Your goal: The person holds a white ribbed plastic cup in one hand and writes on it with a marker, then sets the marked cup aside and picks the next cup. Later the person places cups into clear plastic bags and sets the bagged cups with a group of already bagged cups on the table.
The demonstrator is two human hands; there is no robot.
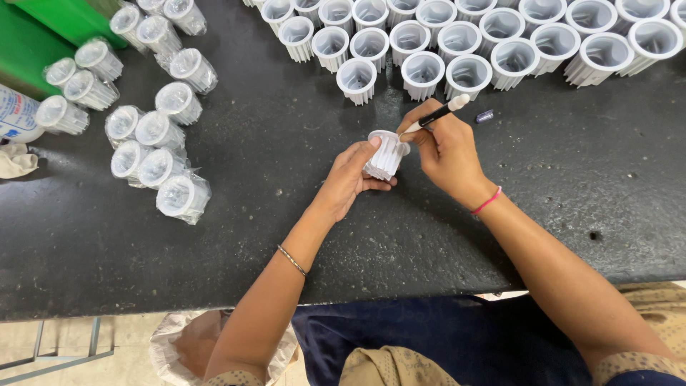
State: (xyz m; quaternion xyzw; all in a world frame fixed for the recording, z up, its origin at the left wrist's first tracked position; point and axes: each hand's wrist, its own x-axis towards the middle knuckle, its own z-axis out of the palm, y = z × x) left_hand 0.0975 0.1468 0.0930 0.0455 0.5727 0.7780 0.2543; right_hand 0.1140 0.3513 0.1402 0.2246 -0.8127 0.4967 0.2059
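White ribbed plastic housing (386,154), tilted on its side just above the dark worktop (286,236), is partly hidden by the left hand (348,180), whose fingers pinch around it. The right hand (444,149) pinches a black marker (437,114), its tip at the housing's rim and hard to make out.

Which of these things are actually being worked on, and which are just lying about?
In use:
- left hand holding white ribbed cup
- right hand holding pen to its rim

Lying about:
- unwrapped white cups
- plastic-wrapped cups
- small dark cap
- crumpled cloth
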